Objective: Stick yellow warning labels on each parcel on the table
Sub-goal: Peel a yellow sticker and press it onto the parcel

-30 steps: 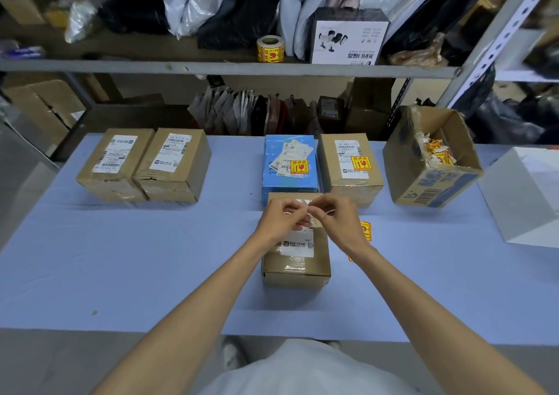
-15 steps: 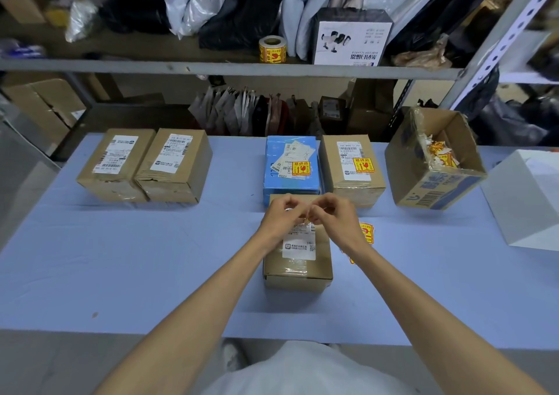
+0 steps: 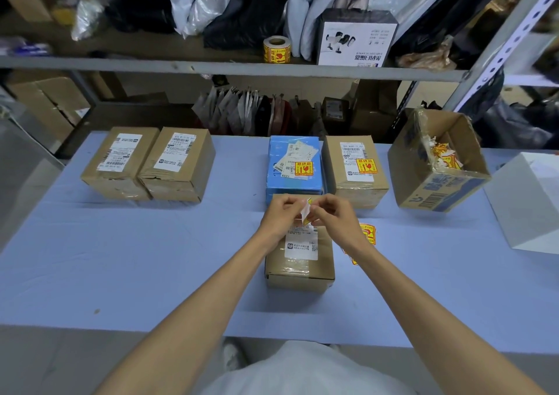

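A small brown parcel [image 3: 302, 269] with a white shipping label lies in front of me on the blue table [image 3: 121, 258]. Above its far end my left hand [image 3: 281, 216] and my right hand [image 3: 331, 217] pinch a yellow warning label [image 3: 306, 213] between them, its white backing half peeled away. More yellow labels [image 3: 367, 236] lie on the table under my right wrist. A blue parcel [image 3: 295, 167] and a brown parcel [image 3: 354, 169] behind carry yellow labels. Two brown parcels [image 3: 148, 163] at the far left show only white labels.
An open carton [image 3: 435, 164] holding label scraps sits at the far right, beside a white box [image 3: 532, 201]. A roll of yellow labels [image 3: 276, 49] stands on the shelf behind the table, among bags and boxes.
The label's yellow face and white backing have come apart between my fingers. Both hands stay above the near parcel's far end.
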`<action>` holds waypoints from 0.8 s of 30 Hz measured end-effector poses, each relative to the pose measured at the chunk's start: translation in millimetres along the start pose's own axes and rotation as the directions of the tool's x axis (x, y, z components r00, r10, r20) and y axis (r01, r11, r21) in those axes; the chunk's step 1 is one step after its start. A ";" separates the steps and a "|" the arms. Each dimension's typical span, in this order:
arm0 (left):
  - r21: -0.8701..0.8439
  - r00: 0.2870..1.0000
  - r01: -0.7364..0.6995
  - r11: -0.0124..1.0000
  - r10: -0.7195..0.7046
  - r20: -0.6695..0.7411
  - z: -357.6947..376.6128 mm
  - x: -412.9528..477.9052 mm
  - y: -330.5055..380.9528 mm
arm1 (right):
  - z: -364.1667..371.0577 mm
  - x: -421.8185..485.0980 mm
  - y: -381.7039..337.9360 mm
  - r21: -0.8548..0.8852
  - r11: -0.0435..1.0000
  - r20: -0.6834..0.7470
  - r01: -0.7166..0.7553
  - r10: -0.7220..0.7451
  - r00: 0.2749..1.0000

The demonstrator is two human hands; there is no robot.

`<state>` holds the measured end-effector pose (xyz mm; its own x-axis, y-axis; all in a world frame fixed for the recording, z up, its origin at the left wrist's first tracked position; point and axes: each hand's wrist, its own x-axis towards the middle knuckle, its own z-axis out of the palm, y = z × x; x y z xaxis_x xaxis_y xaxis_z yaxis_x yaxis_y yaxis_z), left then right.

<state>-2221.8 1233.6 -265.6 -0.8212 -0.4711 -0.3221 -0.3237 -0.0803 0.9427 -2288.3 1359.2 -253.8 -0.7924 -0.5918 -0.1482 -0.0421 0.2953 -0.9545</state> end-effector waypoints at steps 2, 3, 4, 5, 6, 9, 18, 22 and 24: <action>-0.008 0.999 -0.037 0.999 0.037 0.027 0.7 -2.6 2.7 | 1.0 0.7 -0.6 -0.015 1.000 0.003 0.010 -0.010 1.000; -0.007 0.998 -0.051 0.999 0.051 0.035 0.8 -3.6 3.8 | 1.1 0.9 -0.8 -0.014 1.000 0.001 0.009 -0.009 1.000; 0.005 0.997 -0.060 0.998 0.060 0.038 0.8 -4.1 4.9 | 0.9 0.9 -0.8 -0.008 1.000 0.001 0.007 -0.007 1.000; 0.023 0.997 -0.065 0.998 0.064 0.030 0.6 -3.5 5.3 | 0.4 0.9 -0.7 -0.003 1.000 0.002 0.003 -0.003 1.000; 0.034 0.998 -0.062 0.998 0.061 0.015 0.0 -2.1 4.8 | -0.2 0.8 -0.9 0.002 1.000 0.003 -0.003 0.003 1.000; -0.021 0.998 0.011 1.000 -0.012 -0.057 -3.2 4.0 3.0 | -2.8 1.2 -1.3 0.037 0.998 -0.024 -0.050 0.051 0.998; -0.045 0.991 0.111 0.993 -0.114 -0.069 2.8 5.4 6.1 | -0.6 1.6 -4.2 0.054 0.997 0.000 -0.061 0.061 0.998; -0.054 0.998 0.058 0.997 -0.059 -0.011 -0.9 1.0 6.1 | -0.9 1.3 -4.5 0.024 0.998 0.025 -0.062 0.062 0.998; -0.017 0.999 0.044 0.999 -0.044 -0.015 -3.8 1.8 2.1 | -0.7 1.4 -4.7 0.027 0.997 0.029 -0.071 0.070 0.997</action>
<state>-2222.2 1229.3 -263.8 -0.7990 -0.4798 -0.3624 -0.3518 -0.1159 0.9289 -2289.6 1357.5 -249.4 -0.7752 -0.5914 -0.2220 0.0305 0.3160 -0.9483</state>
